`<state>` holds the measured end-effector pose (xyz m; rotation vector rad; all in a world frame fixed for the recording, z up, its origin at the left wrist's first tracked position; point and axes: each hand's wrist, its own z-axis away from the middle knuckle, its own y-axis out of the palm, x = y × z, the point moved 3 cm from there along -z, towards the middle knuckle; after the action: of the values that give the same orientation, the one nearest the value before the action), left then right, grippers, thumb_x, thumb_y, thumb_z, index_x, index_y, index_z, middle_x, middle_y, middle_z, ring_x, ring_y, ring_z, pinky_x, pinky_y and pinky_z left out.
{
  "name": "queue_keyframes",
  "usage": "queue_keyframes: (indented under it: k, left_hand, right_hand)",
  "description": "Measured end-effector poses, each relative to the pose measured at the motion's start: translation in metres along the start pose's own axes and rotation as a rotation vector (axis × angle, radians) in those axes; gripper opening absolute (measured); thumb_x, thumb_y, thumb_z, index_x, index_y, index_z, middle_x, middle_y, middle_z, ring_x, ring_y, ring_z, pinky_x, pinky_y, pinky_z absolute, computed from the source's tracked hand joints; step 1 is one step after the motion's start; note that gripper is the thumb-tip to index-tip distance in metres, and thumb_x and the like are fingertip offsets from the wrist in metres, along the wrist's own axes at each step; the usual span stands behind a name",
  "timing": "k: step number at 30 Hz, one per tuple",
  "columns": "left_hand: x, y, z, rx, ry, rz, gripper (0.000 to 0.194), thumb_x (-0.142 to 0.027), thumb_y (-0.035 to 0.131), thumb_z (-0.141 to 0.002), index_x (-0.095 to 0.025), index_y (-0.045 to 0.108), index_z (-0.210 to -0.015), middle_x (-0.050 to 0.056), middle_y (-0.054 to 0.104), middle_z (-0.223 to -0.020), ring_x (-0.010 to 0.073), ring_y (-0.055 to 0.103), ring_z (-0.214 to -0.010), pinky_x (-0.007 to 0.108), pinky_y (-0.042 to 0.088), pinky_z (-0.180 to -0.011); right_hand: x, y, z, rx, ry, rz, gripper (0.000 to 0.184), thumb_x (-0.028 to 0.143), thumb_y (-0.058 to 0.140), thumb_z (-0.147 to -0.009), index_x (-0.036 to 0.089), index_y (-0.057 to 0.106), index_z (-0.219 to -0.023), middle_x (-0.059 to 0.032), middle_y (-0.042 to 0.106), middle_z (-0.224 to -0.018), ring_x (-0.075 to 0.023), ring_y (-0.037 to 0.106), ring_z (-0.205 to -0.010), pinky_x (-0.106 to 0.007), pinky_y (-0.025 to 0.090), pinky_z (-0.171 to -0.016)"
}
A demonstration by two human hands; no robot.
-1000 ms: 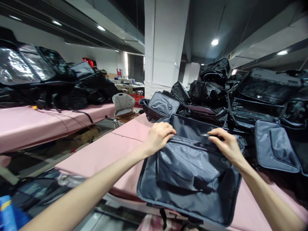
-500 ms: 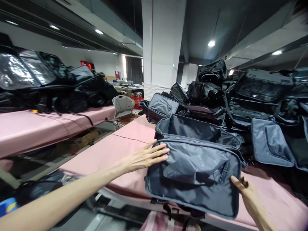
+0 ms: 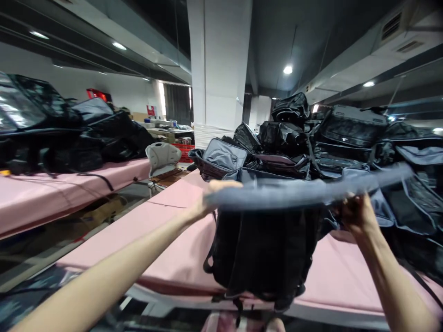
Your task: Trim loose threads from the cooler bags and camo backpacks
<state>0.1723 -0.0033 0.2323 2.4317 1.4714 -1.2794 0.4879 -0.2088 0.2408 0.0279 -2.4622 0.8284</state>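
A black backpack [image 3: 263, 253] stands at the near edge of the pink-covered table [image 3: 166, 240], its strapped dark side facing me. Its grey-lined flap [image 3: 277, 196] is lifted to near level, seen almost edge-on and smeared by motion. My left hand [image 3: 219, 189] is closed on the flap's left end, with the fingers lying over its top edge. Under the flap's right part, my right hand [image 3: 358, 212] is closed on its edge; its fingertips are partly hidden and blurred. The raised flap mostly covers the bag's inside.
A heap of black bags [image 3: 287, 133], some with grey linings open, fills the table's far and right side. On the left, a second pink table [image 3: 114, 177] carries more dark bags [image 3: 100, 143]. A grey chair [image 3: 162, 159] stands between the tables, near a white pillar [image 3: 219, 69].
The flap, which hung down toward me over the front, has swung up to near level, exposing the backpack's black side. Both hands have risen with it. The view has shifted slightly right.
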Motion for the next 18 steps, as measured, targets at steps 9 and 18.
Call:
queue_keyframes:
  k: [9,18]
  left_hand:
    - [0.008,-0.016,-0.043,-0.371,-0.327,0.605,0.044,-0.036,0.082,-0.047,-0.012,0.07,-0.082,0.007,0.07,-0.084,0.0212,0.063,-0.079,0.027,0.049,-0.073]
    - [-0.002,-0.01,-0.05,-0.303,-0.533,0.899,0.023,-0.031,0.073,-0.067,-0.011,0.066,-0.077,0.007,0.069,-0.072,0.0171,0.064,-0.061,0.026,0.054,-0.061]
  right_hand:
    - [0.089,0.043,-0.086,-0.177,-0.005,-0.345,0.05,0.045,0.068,-0.062,0.014,0.065,-0.102,-0.0083,0.067,-0.097,-0.0201,0.062,-0.086,-0.028,0.046,-0.073]
    - [0.134,0.018,-0.095,-0.205,-0.122,0.461,0.023,0.032,0.053,-0.075,0.021,0.069,-0.087,-0.0094,0.068,-0.078,-0.0254,0.062,-0.075,-0.029,0.039,-0.06]
